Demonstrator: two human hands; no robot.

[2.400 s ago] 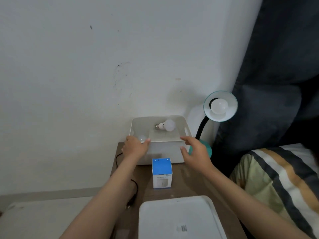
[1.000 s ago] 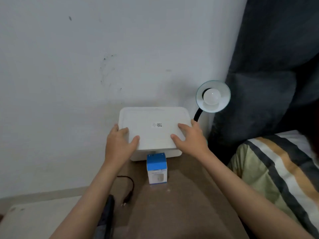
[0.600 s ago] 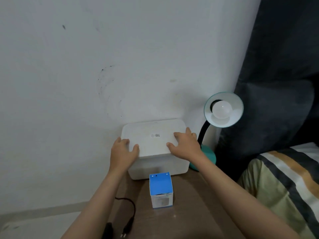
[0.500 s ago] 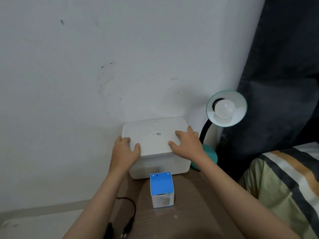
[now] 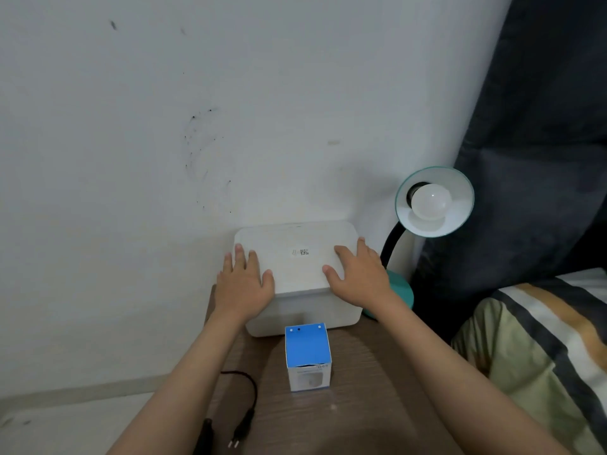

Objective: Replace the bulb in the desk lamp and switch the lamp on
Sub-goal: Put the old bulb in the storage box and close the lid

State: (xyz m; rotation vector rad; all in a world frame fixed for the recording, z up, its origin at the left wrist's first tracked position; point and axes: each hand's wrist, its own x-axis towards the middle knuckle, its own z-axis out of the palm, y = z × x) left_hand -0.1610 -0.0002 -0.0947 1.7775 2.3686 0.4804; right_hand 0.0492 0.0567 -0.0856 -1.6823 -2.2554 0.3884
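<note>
Since the open-bin frame, I've got the lid (image 5: pixel 295 257) seated on the white bin (image 5: pixel 305 313), and both hands lie flat on it, fingers straight: left hand (image 5: pixel 244 282) at the left edge, right hand (image 5: pixel 356 277) at the right. I'd press evenly on both corners, then let go. Bulb (image 5: pixel 430 201) sits in the lamp (image 5: pixel 435 201) beside the bin; its plug (image 5: pixel 238 433) lies loose on the desk (image 5: pixel 361 405) near the bulb box (image 5: pixel 307 356), so plugging in comes next.

My hands hide both near corners of the white lid (image 5: pixel 295 257), and its label (image 5: pixel 300 252) is too small to read. The black cable (image 5: pixel 244 399) runs behind my left forearm.
</note>
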